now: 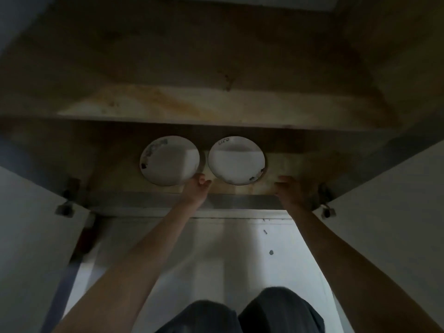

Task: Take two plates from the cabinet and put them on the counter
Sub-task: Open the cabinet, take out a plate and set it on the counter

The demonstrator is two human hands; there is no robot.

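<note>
A kitchen is shown, most likely one in a home. A cabinet point(216, 56) is seen from the front, and its inside is made of brown wood that is stained and worn. Two shelves are built into it, an upper shelf point(168, 102) and a lower shelf point(295, 164). Dishes are kept on the lower shelf: a left plate point(169, 161) and a right plate point(236, 161), both white and round, are laid side by side. A white left door point(31, 236) and a white right door point(389, 212) are swung wide open. They are held on by a left hinge point(63, 207) and a right hinge point(325, 209), both made of metal.
</note>
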